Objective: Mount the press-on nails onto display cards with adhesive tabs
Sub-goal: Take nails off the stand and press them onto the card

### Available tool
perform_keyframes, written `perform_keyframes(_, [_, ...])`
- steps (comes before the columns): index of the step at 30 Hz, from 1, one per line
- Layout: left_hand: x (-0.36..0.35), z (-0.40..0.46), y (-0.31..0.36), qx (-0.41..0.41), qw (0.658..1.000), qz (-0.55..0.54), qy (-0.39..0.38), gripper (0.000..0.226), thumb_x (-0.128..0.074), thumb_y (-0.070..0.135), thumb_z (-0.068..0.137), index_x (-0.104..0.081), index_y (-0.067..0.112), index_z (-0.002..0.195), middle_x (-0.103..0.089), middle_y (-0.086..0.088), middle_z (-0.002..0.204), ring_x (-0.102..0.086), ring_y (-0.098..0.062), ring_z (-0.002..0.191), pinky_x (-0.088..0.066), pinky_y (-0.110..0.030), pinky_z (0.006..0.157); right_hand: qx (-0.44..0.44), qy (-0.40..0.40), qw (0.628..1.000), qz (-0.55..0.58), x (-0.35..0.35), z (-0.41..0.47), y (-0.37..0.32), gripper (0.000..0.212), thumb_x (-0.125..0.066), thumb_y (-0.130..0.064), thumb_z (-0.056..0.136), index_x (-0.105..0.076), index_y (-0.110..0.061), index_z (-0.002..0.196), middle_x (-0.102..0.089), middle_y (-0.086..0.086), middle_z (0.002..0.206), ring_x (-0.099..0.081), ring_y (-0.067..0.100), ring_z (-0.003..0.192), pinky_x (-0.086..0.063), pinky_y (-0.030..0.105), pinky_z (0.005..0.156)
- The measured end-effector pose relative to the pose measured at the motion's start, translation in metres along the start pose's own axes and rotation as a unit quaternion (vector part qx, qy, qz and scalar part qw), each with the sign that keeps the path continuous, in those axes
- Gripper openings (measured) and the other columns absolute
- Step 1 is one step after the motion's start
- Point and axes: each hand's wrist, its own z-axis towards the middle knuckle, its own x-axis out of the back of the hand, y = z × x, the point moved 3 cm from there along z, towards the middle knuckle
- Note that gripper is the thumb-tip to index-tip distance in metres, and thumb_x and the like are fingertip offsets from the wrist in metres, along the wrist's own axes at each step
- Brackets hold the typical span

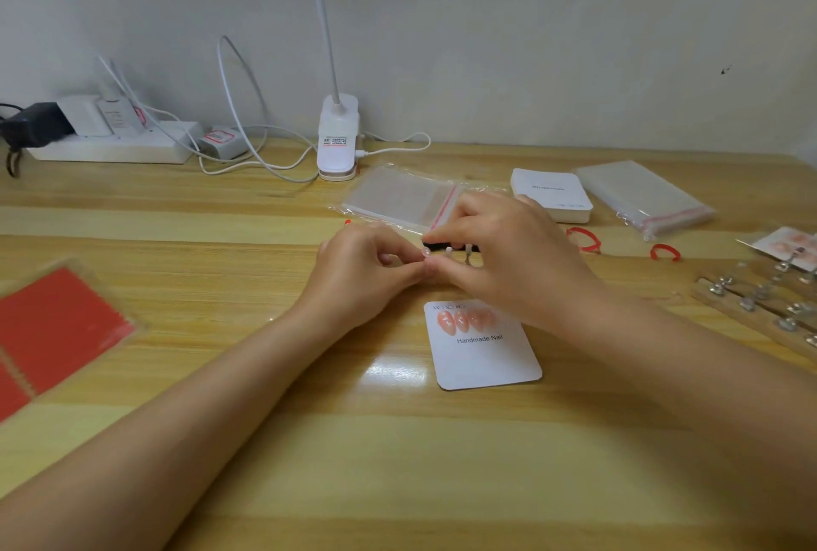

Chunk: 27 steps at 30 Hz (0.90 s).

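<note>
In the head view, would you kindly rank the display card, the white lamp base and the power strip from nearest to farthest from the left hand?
From the left hand:
1. Display card, just below and to its right, on the near side.
2. White lamp base, behind it by the wall.
3. Power strip, far back on the left.

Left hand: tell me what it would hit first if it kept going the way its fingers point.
The left hand points right, at the right hand; their fingertips look to meet already over a small nail. Depth is unclear.
</note>
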Motion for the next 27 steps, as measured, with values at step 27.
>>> perform_keyframes(27, [0.001, 0.000, 0.005, -0.020, 0.999, 0.030, -0.011, 0.022, -0.077, 0.018, 0.072, -0.062, 0.028, 0.060, -0.057, 0.012, 0.067, -0.050, -0.016, 0.067, -0.044, -0.038, 0.075, 0.013, -0.144, 0.988, 0.048, -0.009, 0.028, 0.015, 0.019, -0.053, -0.028, 0.091, -0.071, -0.022, 0.096, -0.042, -0.024, 0.070, -0.038, -0.010, 0.065, -0.018, 0.017, 0.064])
